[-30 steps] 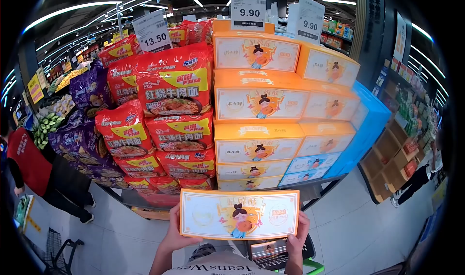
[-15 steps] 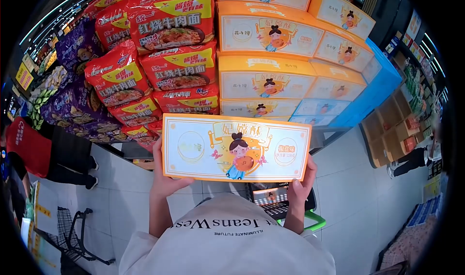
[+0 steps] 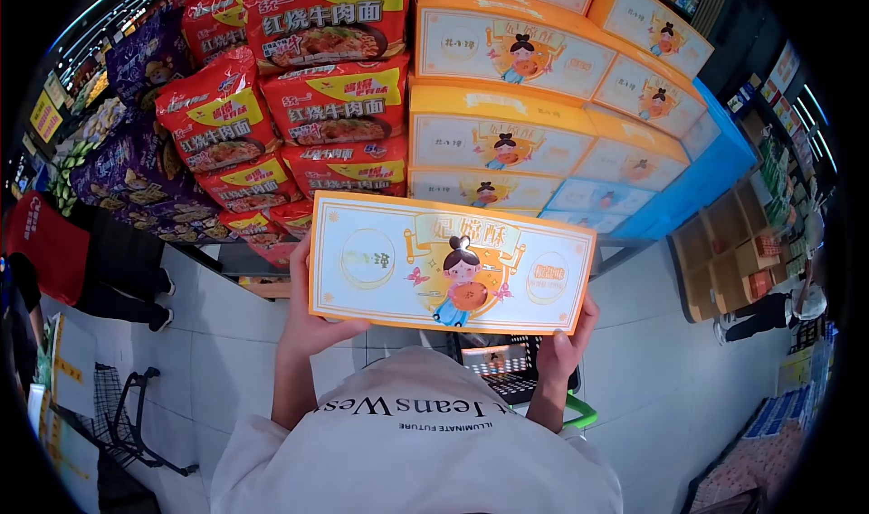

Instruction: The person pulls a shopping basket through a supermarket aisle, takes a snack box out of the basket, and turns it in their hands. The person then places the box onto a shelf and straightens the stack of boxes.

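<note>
Held up in front of my chest is a white and orange pastry box (image 3: 380, 288), its printed front with a cartoon figure facing me. My left hand (image 3: 312, 301) grips its left end, thumb along the lower edge. The right end is in my right hand (image 3: 570, 337), with the thumb at the bottom corner. Fingers behind the box are hidden. Just beyond it rise stacked pastry boxes (image 3: 502, 138) of the same design, beside red packs of instant noodles (image 3: 344, 102).
Purple snack bags (image 3: 136, 165) lie left of the noodles. Below the held box, a black basket (image 3: 511, 383) with a green handle contains a similar box. A person in a red top (image 3: 50, 247) stands at left, near a black cart (image 3: 131, 414). Wooden shelving (image 3: 715, 251) is at right.
The pastry box has risen slightly and shifted right, its right end tilting lower. Both hands still hold it. The view has shifted a little.
</note>
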Motion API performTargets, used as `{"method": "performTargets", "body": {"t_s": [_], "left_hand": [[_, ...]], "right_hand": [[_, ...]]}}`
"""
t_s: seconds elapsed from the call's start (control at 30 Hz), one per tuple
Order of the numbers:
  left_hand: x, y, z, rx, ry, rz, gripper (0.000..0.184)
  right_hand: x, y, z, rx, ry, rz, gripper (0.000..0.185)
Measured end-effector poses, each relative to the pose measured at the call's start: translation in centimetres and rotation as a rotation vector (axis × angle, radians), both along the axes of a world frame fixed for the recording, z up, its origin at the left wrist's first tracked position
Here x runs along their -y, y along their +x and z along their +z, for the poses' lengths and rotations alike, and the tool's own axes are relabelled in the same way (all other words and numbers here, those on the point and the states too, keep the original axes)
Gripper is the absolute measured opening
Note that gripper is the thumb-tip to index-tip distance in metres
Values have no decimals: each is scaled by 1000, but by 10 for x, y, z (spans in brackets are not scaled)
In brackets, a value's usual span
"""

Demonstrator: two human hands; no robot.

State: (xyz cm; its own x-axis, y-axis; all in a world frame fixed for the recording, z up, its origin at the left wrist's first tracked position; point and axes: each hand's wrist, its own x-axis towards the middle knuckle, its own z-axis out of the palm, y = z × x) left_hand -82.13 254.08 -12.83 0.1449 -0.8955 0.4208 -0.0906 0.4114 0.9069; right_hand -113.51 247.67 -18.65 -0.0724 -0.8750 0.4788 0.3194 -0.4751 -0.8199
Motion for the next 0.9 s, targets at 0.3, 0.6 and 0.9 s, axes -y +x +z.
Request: {"method": "performTargets", "body": {"t_s": [0.3, 0.6, 0.9], "left_hand": [[0, -7, -2, -95, 90, 12, 112], [-16, 1, -14, -70, 84, 91, 108], [-19, 6, -16, -39, 89, 115, 106]], "right_hand": [[-1, 0, 5, -38, -27, -1, 66], [-9, 6, 6, -62, -66, 104, 60], [-9, 14, 17, -47, -113, 109, 59]]}}
